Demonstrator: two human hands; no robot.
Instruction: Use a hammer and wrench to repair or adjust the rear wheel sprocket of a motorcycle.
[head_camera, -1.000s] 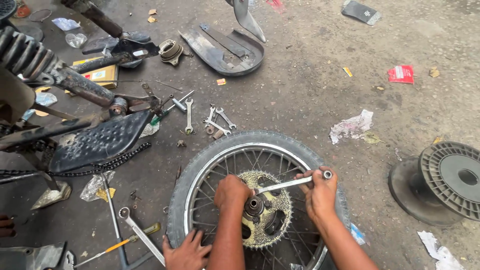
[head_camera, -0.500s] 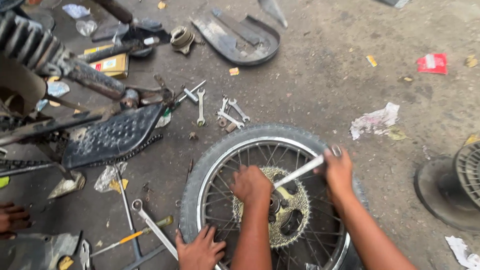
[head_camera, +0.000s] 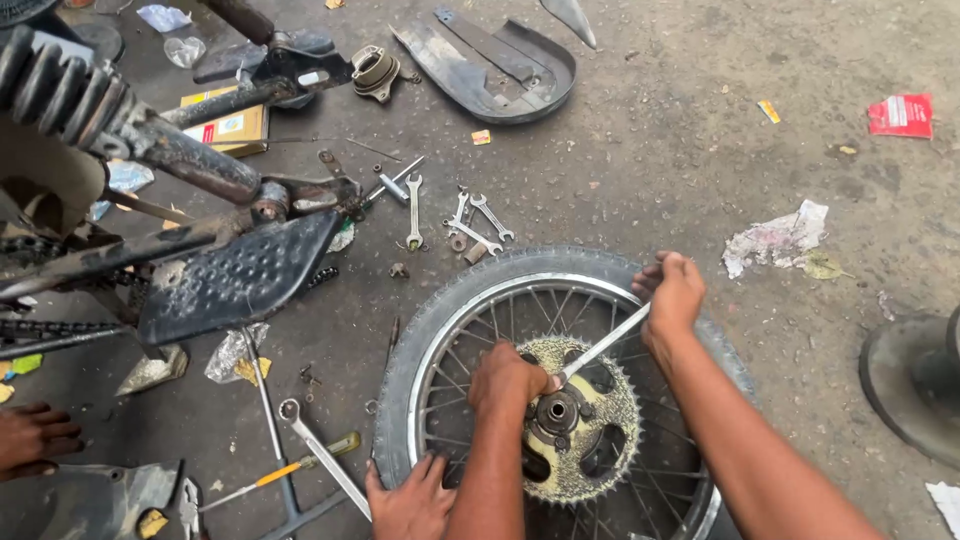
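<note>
Wheel (head_camera: 450, 300) laid flat on floor; wrench (head_camera: 600, 350) gripped closed by right hand (head_camera: 672, 295), left hand (head_camera: 508, 378) clenched beside hub (head_camera: 556, 410); wrench best kept square on the nut, wheel steadied.

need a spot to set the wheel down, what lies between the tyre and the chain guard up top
In the head view, loose spanners lie on the concrete between the tyre and the chain guard, plus a small orange scrap.

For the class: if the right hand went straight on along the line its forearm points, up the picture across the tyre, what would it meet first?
Probably the tyre it already overlaps, then bare concrete floor. The right hand grips a wrench; depth is unclear.
</note>
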